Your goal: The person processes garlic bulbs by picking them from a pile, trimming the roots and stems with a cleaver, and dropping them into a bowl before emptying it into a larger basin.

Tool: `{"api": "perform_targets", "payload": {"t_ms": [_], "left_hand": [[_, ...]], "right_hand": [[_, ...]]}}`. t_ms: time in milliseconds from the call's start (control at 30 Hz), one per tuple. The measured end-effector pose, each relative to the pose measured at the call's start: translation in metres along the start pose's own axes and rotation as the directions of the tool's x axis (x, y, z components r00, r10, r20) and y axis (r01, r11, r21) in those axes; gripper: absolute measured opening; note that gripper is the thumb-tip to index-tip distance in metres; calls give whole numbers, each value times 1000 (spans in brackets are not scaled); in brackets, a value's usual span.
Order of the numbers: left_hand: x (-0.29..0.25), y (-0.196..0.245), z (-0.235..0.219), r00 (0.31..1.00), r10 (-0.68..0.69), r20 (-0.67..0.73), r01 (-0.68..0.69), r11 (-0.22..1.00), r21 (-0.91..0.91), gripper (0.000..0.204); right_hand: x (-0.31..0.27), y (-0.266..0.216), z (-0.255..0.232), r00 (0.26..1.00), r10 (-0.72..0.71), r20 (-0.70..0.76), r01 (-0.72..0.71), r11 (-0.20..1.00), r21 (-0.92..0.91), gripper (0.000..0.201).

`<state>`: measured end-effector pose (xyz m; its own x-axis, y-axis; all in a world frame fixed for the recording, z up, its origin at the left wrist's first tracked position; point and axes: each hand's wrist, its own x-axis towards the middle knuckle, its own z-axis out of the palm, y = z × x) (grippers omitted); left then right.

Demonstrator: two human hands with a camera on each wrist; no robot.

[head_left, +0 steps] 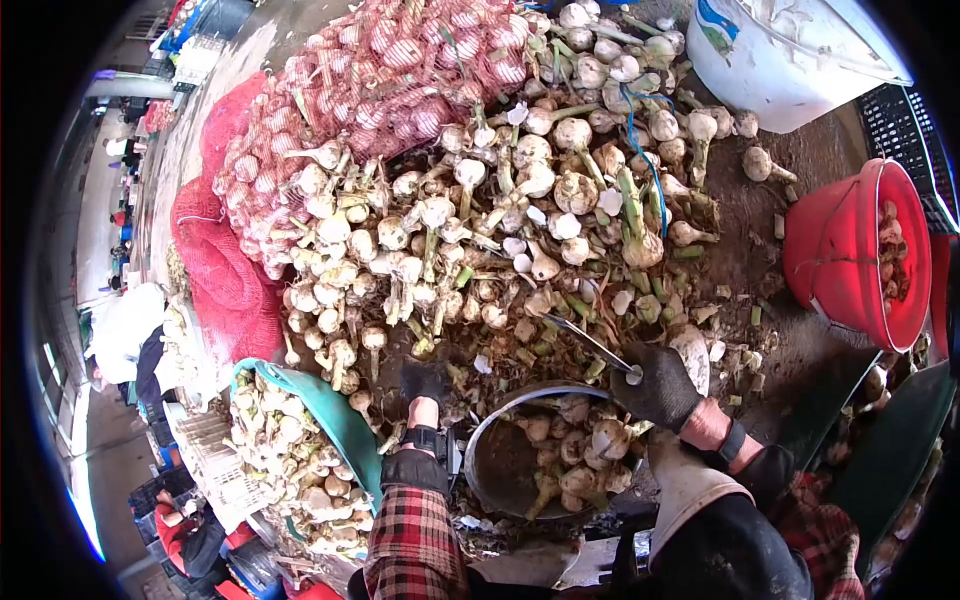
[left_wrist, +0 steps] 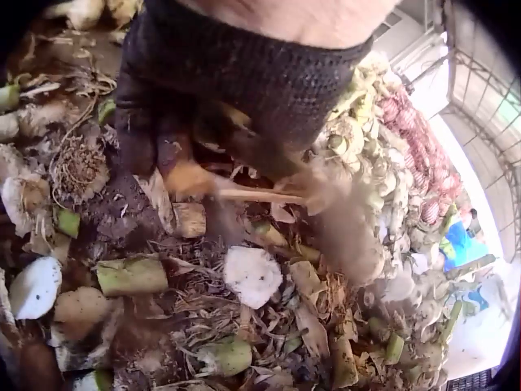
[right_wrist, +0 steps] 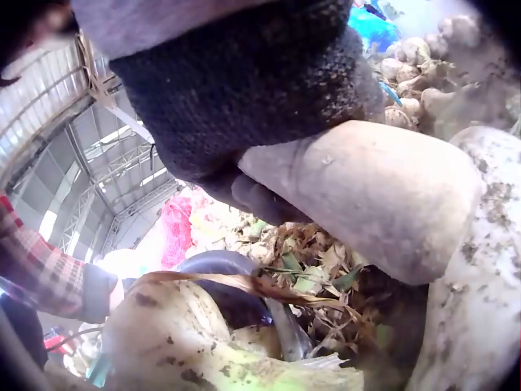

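My right hand (head_left: 660, 388), in a dark knit glove, grips a knife (head_left: 588, 343) whose narrow blade points up and left over the scraps. In the right wrist view, the pale, broad handle (right_wrist: 366, 195) sticks out below the curled fingers. My left hand (head_left: 425, 383), in a black glove, reaches down to the trimmings at the near edge of the garlic heap (head_left: 430, 230). Blur and shadow hide its fingertips in the left wrist view; whether they hold something I cannot tell. Below the hands stands a metal bucket (head_left: 480, 432) with trimmed garlic bulbs (head_left: 590, 450) in its right half.
Red net sacks of garlic (head_left: 400, 60) lie behind the heap. A teal tub (head_left: 350, 425) full of garlic stands at left. To the right are a red bucket (head_left: 830, 245) and a white bucket (head_left: 785, 60). Cut stems and dry skins (left_wrist: 252, 277) cover the work surface.
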<state>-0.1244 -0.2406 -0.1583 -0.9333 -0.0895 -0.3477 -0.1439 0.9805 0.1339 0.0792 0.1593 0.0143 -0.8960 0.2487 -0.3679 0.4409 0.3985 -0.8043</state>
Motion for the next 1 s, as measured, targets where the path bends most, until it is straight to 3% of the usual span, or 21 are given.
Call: {"api": "perform_targets", "payload": {"t_ms": [67, 100, 133, 200, 233, 267, 333, 400, 433, 467, 533, 567, 633, 700, 733, 767, 800, 867, 900, 967, 1000], "left_hand": [[9, -9, 15, 973, -194, 127, 210, 969, -133, 43], [-12, 21, -7, 997, -45, -55, 53, 987, 150, 35], [-19, 36, -31, 997, -44, -60, 53, 988, 146, 35], [-24, 50, -59, 964, -266, -5, 248, 902, -353, 40], [-15, 21, -58, 984, -176, 3, 136, 748, -650, 48], [-26, 30, -75, 993, -117, 8, 76, 594, -801, 53], [-36, 47, -107, 998, 62, 24, -7, 462, -887, 67], [-64, 88, -145, 948, 257, 190, 96, 338, -936, 78], [-85, 118, -159, 933, 331, 142, 67, 229, -971, 80], [-89, 118, -156, 902, 411, 131, 56, 190, -980, 75], [-115, 166, -163, 906, 423, 7, -149, 335, -930, 76], [-127, 188, -168, 874, 486, -12, -253, 433, -865, 76], [-152, 219, -165, 792, 611, 10, -481, 634, -605, 68], [-153, 217, -144, 426, 888, -172, -902, 402, -157, 62], [-164, 228, -149, 206, 959, -196, -965, 232, 119, 59], [-171, 226, -144, 433, 891, -139, -892, 400, -211, 49], [-173, 227, -139, 431, 892, -137, -892, 398, -217, 49], [-178, 232, -136, 703, 710, 35, -502, 531, -683, 60], [-172, 214, -127, 321, 940, -115, -939, 300, -166, 55], [-174, 202, -119, 345, 934, -93, -924, 320, -212, 48], [-176, 203, -119, 406, 912, -53, -890, 382, -250, 47]], "right_hand": [[1, -1, 0, 1000, 8, 24, -8, 1000, -5, 19], [0, -1, 1, 999, 28, 26, -28, 1000, 2, 19], [0, -1, 1, 999, 23, 24, -23, 1000, 0, 19], [-1, 0, -1, 1000, 12, 17, -12, 1000, 3, 20], [-1, 0, -3, 1000, 12, 15, -12, 1000, 5, 20], [-1, -1, -5, 999, 42, 31, -43, 998, 38, 20], [0, -3, -6, 997, 68, 48, -72, 994, 78, 20], [1, -3, -4, 997, 53, -47, -47, 993, 108, 20], [1, -5, -5, 997, 63, -49, -56, 991, 120, 20], [2, -8, -6, 996, 65, -55, -58, 991, 120, 20], [6, -18, -10, 970, -192, -147, 193, 981, -10, 13], [6, -31, -16, 970, -218, -109, 213, 975, -57, 16], [2, -51, -31, 966, -257, -29, 247, 950, -191, 25], [4, -65, -37, 946, -323, 5, 314, 916, -249, 28], [4, -65, -38, 941, -339, 18, 331, 905, -266, 28], [2, -67, -42, 957, -287, 40, 287, 923, -257, 34], [1, -66, -43, 959, -281, 39, 281, 924, -260, 34], [0, -64, -44, 952, -307, 11, 290, 885, -365, 28], [-1, -61, -43, 948, -317, 1, 292, 870, -397, 30], [1, -47, -36, 928, -373, -8, 338, 849, -406, 31], [2, -39, -33, 903, -429, -16, 385, 824, -416, 31]]}}
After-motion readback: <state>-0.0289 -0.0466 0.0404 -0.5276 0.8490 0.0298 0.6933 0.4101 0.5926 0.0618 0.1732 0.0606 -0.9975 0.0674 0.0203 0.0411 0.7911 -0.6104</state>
